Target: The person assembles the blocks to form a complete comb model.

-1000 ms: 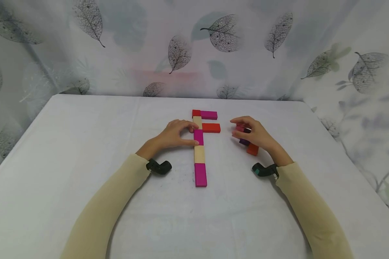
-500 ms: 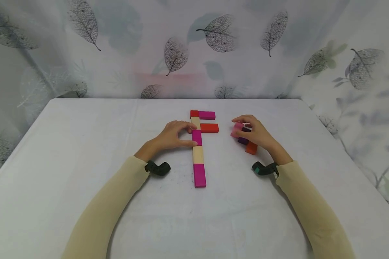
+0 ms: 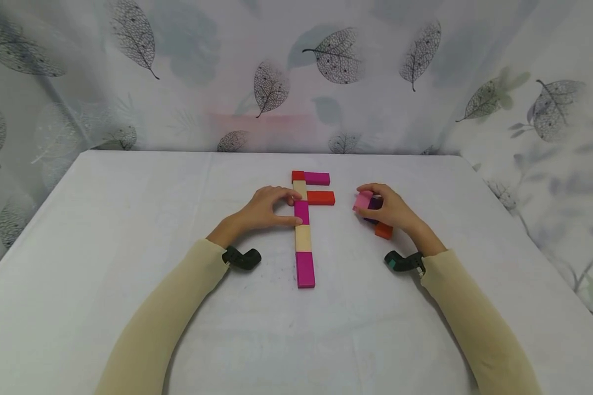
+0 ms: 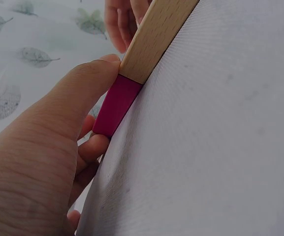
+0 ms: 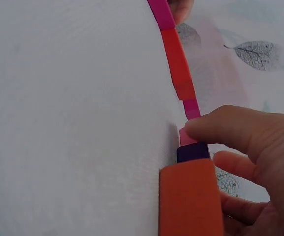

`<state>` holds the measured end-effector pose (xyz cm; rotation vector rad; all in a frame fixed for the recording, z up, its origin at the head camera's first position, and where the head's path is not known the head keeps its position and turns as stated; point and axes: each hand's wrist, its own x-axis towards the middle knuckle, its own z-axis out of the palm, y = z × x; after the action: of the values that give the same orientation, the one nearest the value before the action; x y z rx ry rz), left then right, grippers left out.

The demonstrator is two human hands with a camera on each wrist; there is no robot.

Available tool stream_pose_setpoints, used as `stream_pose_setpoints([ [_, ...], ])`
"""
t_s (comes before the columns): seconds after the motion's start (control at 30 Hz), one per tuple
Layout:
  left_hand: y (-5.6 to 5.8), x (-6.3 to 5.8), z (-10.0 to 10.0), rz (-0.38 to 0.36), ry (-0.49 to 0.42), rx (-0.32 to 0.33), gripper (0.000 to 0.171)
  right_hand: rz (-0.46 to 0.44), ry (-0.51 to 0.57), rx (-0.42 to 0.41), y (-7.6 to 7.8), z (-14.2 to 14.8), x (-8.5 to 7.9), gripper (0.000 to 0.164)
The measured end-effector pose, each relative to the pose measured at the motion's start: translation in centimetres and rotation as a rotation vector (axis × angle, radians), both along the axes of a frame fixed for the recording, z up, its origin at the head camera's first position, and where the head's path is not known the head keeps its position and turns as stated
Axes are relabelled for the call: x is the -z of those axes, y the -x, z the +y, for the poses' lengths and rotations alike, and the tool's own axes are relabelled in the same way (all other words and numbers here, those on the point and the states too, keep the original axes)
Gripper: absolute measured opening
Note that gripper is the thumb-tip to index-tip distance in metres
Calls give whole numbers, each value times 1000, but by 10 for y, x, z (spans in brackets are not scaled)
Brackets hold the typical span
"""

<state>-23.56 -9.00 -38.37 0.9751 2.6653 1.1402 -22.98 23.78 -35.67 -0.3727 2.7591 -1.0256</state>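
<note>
We see the left hand [image 3: 269, 207] gripping the middle magenta block [image 3: 302, 212], thumb at its near end, and the right hand [image 3: 389, 209] pinching a pink block [image 3: 363, 201] — a dark purple block [image 3: 375, 203] and an orange block [image 3: 384, 231] lie just beside it. The middle magenta block sits in a column between two wooden blocks [image 3: 303, 238]; we find a red-orange block [image 3: 320, 198] jutting right, all on a white tabletop [image 3: 227, 340] — leaf-patterned cloth [image 3: 188, 104] behind
</note>
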Motion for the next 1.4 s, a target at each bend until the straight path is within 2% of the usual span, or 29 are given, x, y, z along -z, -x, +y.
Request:
stream_pose_setpoints([
  [0.13, 0, 0, 0, -5, 10, -4, 57, 45, -50, -23, -1, -1, 2, 52],
  [0.33, 0, 0, 0, -6, 17, -8, 56, 46, -57, -11, 0, -2, 2, 52],
  [0.67, 0, -1, 1, -3, 21, -9, 56, 78, 3, -10, -1, -4, 2, 51],
  [1.13, -1, -1, 1, -11, 22, -11, 57, 68, 8, -30, -3, -5, 2, 51],
  [1.4, 0, 1, 2, -6, 20, -9, 57, 77, 8, -86, -8, -12, -2, 51],
])
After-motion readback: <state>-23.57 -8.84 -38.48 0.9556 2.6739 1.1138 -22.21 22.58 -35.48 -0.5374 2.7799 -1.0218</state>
